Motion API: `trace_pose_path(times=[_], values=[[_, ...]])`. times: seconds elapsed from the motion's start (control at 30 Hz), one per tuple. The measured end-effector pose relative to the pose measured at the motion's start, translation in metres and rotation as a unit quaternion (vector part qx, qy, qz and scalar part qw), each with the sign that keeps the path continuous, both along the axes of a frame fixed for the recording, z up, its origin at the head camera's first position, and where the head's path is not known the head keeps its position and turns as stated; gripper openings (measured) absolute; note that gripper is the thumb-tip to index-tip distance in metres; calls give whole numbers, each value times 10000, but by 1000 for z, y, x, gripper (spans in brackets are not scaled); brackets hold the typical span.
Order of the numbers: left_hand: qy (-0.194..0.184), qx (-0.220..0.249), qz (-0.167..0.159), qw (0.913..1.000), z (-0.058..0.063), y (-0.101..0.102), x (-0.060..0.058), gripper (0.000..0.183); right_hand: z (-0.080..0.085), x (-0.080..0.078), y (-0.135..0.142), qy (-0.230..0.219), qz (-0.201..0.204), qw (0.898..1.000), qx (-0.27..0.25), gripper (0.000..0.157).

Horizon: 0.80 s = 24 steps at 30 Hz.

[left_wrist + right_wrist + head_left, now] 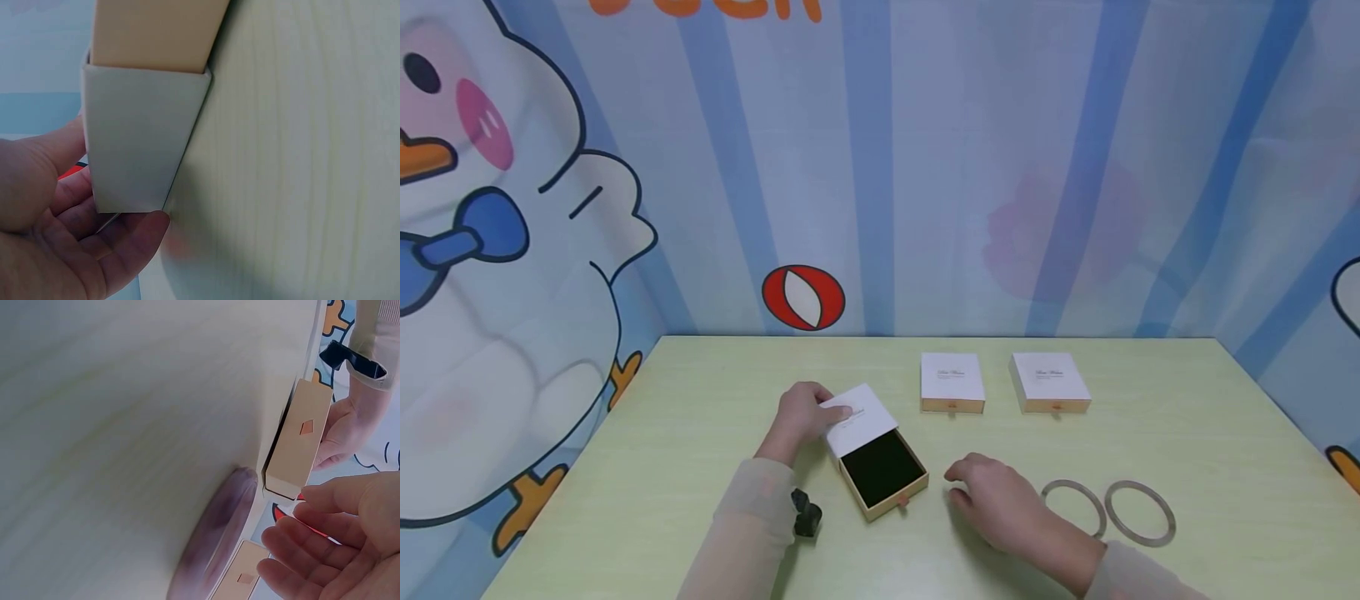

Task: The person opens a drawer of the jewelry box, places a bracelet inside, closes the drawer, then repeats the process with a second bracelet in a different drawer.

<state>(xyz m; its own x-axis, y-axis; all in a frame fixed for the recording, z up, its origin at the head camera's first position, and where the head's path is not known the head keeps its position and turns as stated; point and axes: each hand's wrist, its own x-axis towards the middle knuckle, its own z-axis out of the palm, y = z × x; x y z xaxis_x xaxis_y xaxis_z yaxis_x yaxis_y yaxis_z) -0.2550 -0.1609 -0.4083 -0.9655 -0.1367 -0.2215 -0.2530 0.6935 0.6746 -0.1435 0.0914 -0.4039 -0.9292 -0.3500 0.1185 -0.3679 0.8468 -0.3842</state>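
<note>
At the head view's six o'clock, a white-sleeved drawer box lies partly pulled out, tan-sided and dark-lined. The left hand grips its ten-o'clock corner; the right hand, loosely bent, is at its four o'clock.

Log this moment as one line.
left hand: grips partly open box | right hand: empty, beside bangles | drawer: dark-lined, nothing seen inside | two closed boxes: further back

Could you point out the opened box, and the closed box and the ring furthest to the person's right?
Opened box (880, 465): head view, dark inside of its drawer.
Closed box (1051, 382): head view, middle of its white top.
Ring (1127, 484): head view, far side of its band.
</note>
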Motion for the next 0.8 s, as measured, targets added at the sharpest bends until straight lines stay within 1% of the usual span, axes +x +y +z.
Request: trace_pose_path(times=[0.2,0.37,0.47,0.5,0.6,0.7,0.73,0.8], values=[[-2,8,15,10000,1,0,1,36,-2,-1,5,89,-10,10000,13,14],[2,5,18,10000,1,0,1,36,-1,-3,9,49,-62,10000,53,15],[38,-7,-1,10000,2,0,1,36,-2,-5,12,117,-57,9999,53,15],[51,-9,-7,10000,2,0,1,36,-4,-6,14,266,-1,9996,92,15],[72,-10,-16,10000,3,1,1,36,-6,-8,18,374,38,9993,76,16],[56,-5,-5,10000,2,1,1,37,-4,-9,21,283,-22,9996,57,16],[50,-9,-9,10000,2,1,1,37,-2,-9,21,138,-94,9999,10,16],[44,-15,-16,10000,2,1,1,37,0,-8,22,49,-169,9998,2,16]])
